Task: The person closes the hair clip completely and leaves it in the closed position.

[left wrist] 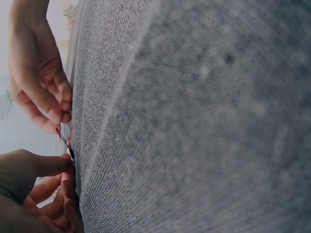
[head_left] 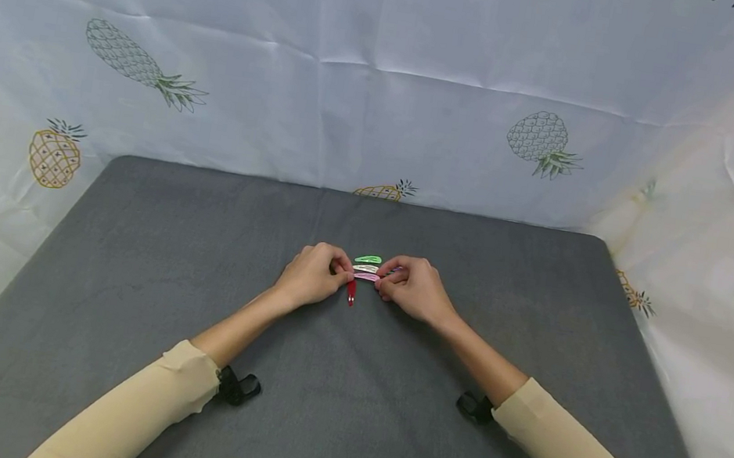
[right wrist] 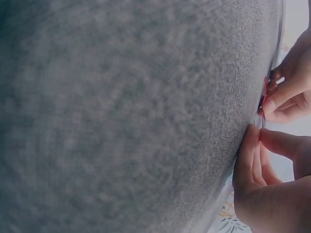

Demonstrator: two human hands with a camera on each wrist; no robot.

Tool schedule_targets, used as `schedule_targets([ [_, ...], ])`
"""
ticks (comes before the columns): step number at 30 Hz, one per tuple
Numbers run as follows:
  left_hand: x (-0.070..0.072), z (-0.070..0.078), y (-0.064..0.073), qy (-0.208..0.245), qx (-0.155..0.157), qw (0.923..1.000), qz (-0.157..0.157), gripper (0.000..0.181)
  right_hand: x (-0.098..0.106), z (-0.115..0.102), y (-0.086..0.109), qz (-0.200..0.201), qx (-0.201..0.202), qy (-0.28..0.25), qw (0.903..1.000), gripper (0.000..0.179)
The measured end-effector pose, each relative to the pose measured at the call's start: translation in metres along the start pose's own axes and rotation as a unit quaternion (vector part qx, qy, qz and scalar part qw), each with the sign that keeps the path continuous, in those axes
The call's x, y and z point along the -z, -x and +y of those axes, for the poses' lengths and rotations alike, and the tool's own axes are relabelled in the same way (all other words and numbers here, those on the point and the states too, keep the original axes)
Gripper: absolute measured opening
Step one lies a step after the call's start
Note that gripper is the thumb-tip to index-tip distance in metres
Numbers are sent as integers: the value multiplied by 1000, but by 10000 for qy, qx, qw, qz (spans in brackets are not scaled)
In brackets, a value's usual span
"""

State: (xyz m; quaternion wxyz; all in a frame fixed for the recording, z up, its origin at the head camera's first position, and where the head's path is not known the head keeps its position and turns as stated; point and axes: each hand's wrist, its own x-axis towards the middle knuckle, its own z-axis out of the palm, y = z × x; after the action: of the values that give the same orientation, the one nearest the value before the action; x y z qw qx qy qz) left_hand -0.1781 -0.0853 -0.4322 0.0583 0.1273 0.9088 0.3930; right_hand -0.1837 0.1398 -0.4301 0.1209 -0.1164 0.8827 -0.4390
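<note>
Between my two hands lies a pink snap hair clip point(head_left: 366, 276). My left hand point(head_left: 313, 275) pinches its left end between thumb and fingers, and my right hand point(head_left: 419, 291) pinches the other end. Just beyond it are a pale hair clip point(head_left: 365, 268) and a green hair clip point(head_left: 368, 258). A red hair clip point(head_left: 351, 295) points toward me below the left fingertips, its upper end hidden by them. Something bluish-purple point(head_left: 395, 271) shows partly behind the right fingers. In the left wrist view, a thin clip outline point(left wrist: 62, 138) spans the gap between both hands' fingertips.
A grey cloth-covered table point(head_left: 337, 430) lies under both arms. Behind it hangs a pale curtain point(head_left: 340, 122) with pineapple prints, continuing along both sides. Black straps point(head_left: 238, 386) sit at the sleeve cuffs.
</note>
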Motion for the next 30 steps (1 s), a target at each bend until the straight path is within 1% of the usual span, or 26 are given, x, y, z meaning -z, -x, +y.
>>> schedule_targets([
  [8, -1, 0, -1, 9, 22, 10000, -13, 9, 3, 0, 0, -105, -93, -114, 9998, 17],
  [11, 0, 0, 0, 22, 13, 10000, -18, 9, 3, 0, 1, -105, -63, -158, 9998, 17],
  [16, 1, 0, 1, 7, -6, 10000, 7, 8, -1, -2, 2, -173, 108, -288, 9994, 15],
  [20, 2, 0, 1, -23, -24, 10000, -3, 8, -6, -6, 3, -343, 258, -248, 9988, 14],
  [30, 7, -1, 11, -7, -105, 9995, -310, 12, -13, -14, 1, -493, 554, 80, 9972, 11],
])
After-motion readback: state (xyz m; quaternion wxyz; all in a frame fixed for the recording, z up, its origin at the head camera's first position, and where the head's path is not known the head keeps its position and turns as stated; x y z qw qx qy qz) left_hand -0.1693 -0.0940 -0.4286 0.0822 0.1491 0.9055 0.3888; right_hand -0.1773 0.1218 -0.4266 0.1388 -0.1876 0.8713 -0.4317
